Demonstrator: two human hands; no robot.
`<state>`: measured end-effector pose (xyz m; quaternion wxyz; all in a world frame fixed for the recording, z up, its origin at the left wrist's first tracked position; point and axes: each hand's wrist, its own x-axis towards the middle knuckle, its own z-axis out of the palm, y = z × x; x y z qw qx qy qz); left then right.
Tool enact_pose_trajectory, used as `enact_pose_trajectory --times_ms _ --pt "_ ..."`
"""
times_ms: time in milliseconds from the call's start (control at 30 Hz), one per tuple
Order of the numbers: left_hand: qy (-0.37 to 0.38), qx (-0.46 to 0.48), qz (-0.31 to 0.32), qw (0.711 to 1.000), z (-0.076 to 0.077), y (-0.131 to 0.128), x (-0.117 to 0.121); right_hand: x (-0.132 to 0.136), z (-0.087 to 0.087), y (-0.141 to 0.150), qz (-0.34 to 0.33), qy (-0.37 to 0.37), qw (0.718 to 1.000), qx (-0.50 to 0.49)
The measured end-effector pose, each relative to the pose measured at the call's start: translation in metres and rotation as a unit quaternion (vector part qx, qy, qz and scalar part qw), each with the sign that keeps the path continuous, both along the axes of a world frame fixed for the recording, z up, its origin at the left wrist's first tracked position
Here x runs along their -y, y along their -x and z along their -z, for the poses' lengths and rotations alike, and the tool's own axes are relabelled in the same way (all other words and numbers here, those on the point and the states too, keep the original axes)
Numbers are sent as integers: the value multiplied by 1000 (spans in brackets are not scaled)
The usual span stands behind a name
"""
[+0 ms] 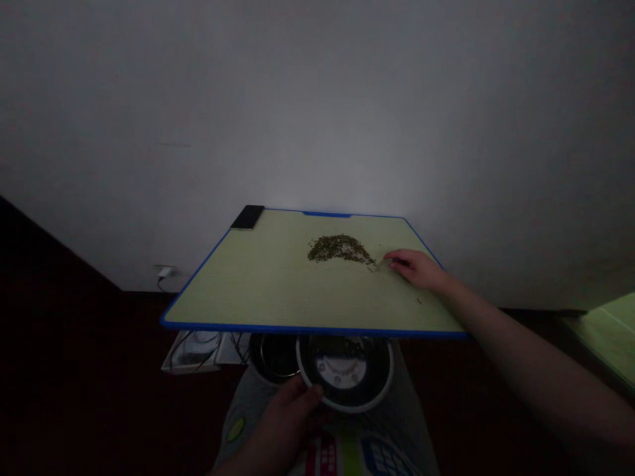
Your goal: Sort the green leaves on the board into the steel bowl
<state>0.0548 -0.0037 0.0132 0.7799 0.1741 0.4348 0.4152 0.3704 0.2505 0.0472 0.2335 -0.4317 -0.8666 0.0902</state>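
A pale green board with a blue edge (238, 284) is held level in front of me. On it lies a crescent-shaped heap of small dark green grains (340, 249). My right hand (415, 269) rests on the board just right of the heap, its fingertips pinching a small translucent piece (382, 265) that is hard to identify. Below the board, my left hand (285, 416) grips the rim of a white-rimmed round bowl (344, 404). The board's near edge hides the top part of that bowl. A dark steel bowl (274, 357) stands beside it.
A black phone (247, 217) lies on the board's far left corner. Behind stands a white wall (317, 112) with a plugged-in socket (165, 272). Cables on a white object (193, 350) lie lower left. A green surface (608, 337) shows at right.
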Motion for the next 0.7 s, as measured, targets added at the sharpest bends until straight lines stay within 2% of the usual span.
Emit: enact_pose_trajectory --times_ms 167,433,700 --pt "-5 7 -10 1000 1 0 0 -1 3 -2 2 8 1000 -10" --pt "3 -9 7 1000 6 2 1 -3 3 -6 24 15 999 -27" --pt "-13 37 3 999 4 0 0 0 -1 2 15 19 1000 -18"
